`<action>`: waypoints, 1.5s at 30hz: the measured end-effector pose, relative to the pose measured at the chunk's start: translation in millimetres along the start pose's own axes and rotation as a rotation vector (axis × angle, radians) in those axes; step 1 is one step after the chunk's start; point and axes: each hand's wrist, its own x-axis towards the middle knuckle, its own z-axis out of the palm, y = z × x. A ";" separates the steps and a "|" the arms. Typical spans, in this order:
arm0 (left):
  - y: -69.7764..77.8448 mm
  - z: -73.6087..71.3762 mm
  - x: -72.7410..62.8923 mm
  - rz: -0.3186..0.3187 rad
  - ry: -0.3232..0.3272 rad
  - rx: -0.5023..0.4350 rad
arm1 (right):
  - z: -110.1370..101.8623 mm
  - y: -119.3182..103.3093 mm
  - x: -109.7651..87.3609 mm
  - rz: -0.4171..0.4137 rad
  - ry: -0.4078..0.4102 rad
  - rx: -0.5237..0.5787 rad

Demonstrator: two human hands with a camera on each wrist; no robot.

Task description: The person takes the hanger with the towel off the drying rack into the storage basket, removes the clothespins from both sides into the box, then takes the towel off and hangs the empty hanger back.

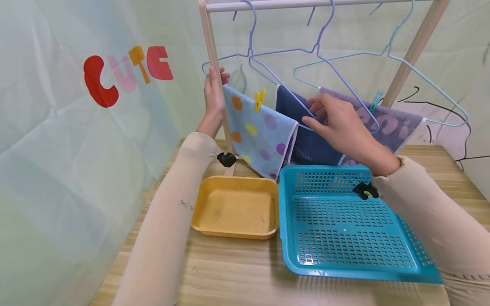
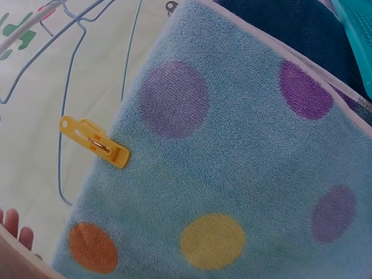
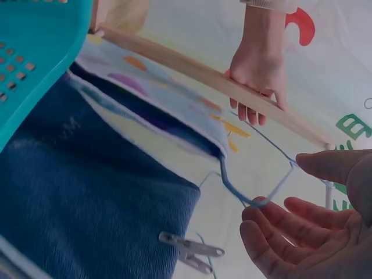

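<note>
Backdrop (image 1: 49, 178): "CUTE" (image 1: 130, 76). Left hand (image 1: 213, 98) grips post (image 1: 211, 46); right hand (image 1: 338, 121) beside hanger (image 1: 251, 42).

Landmark: turquoise basket (image 1: 344, 238). Its mouth is reachable from above at front and left; the right sleeve (image 1: 432, 212) crosses its right side. Directly behind it, the dark blue towel (image 1: 314, 146) hangs as a barrier; behind-left, the dotted towel (image 1: 264, 131) does likewise. Higher behind it, gaps show between hanger wires, one corner occupied by the right hand (image 1: 337, 121). Farther behind-left: left rack post (image 1: 209, 40), gripped by the left hand (image 1: 215, 95). Immediately left, the yellow tray's wall (image 1: 235, 231) obstructs sideways passage.
</note>
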 end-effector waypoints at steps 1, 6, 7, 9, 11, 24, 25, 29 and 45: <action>0.1 -0.1 -0.3 0.000 0.002 -0.004 | 1.6 -0.8 2.3 0.007 -0.005 0.010; 1.5 -1.6 -1.2 -0.007 -0.009 0.002 | 6.8 -7.5 13.3 0.058 -0.017 0.064; 2.1 -1.8 -1.4 -0.011 -0.014 0.006 | 7.5 -8.9 15.4 0.072 -0.019 0.076; 3.0 -2.1 -1.9 -0.022 -0.023 0.022 | 9.9 -10.3 19.4 0.097 -0.022 0.106; 3.8 -1.5 -2.5 -0.035 -0.030 0.034 | 12.3 -10.2 22.7 0.114 -0.023 0.133; 4.7 3.7 -5.1 -0.035 -0.061 0.089 | 21.3 -1.0 29.5 0.139 0.090 0.330; 4.6 3.7 -5.5 -0.035 -0.060 0.091 | 21.8 -1.3 29.3 0.132 0.106 0.331; 4.2 4.0 -6.8 -0.030 -0.068 0.096 | 21.8 -3.5 28.3 0.109 0.168 0.311; 4.2 7.3 -6.9 -0.035 -0.081 0.072 | -0.5 -9.3 22.0 0.126 0.227 0.212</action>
